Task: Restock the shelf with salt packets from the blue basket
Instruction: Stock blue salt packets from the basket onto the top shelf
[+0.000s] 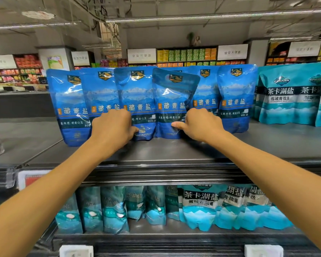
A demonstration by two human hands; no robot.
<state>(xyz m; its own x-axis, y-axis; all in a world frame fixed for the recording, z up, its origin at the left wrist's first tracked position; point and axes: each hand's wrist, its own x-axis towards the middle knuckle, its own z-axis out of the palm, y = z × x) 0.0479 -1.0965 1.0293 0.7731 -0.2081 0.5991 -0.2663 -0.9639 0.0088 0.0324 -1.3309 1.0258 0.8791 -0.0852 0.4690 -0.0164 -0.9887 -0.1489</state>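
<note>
Several blue salt packets stand upright in a row on the grey top shelf (165,149). My left hand (112,127) grips the lower edge of the third packet (135,97), its thumb on the front. My right hand (200,125) grips the lower right side of the fourth packet (171,101), thumb pressed on its front. That fourth packet leans a little and its top corner folds over. The blue basket is out of view.
Teal salt packets (289,97) stand to the right on the same shelf. The lower shelf (174,236) holds a row of teal packets (200,206). Price tag holders (76,251) line the shelf fronts. Bare grey shelf lies in front of the blue row.
</note>
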